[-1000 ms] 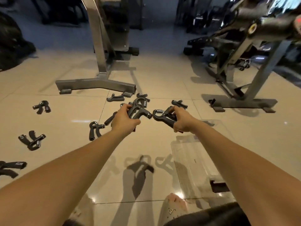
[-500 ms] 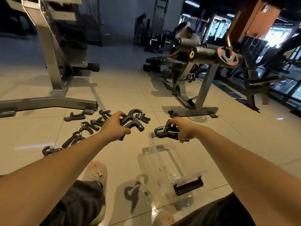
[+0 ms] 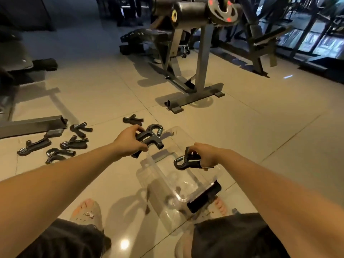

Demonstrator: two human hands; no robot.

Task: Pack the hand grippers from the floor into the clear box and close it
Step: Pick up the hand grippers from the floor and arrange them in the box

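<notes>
My left hand [image 3: 128, 141] grips a black hand gripper [image 3: 151, 135] with a steel spring, held just over the far left edge of the clear box [image 3: 168, 183]. Over the box's open middle, my right hand [image 3: 203, 155] holds a second black hand gripper [image 3: 186, 162]. The clear box lies on the tiled floor between my feet, with a black latch [image 3: 204, 197] at its near end. Several more hand grippers [image 3: 73, 143] lie on the floor to the left, and one [image 3: 132, 119] lies just beyond my left hand.
A grey weight-machine stand [image 3: 195, 97] rises on the floor behind the box. A steel frame foot [image 3: 33, 124] lies at the left beside the loose grippers. My sandalled feet [image 3: 89, 214] flank the box. More gym equipment fills the back and right.
The view swung right and down. Both hands carried their grippers from above the pile over to the clear box, and the right hand dropped lower over its opening.
</notes>
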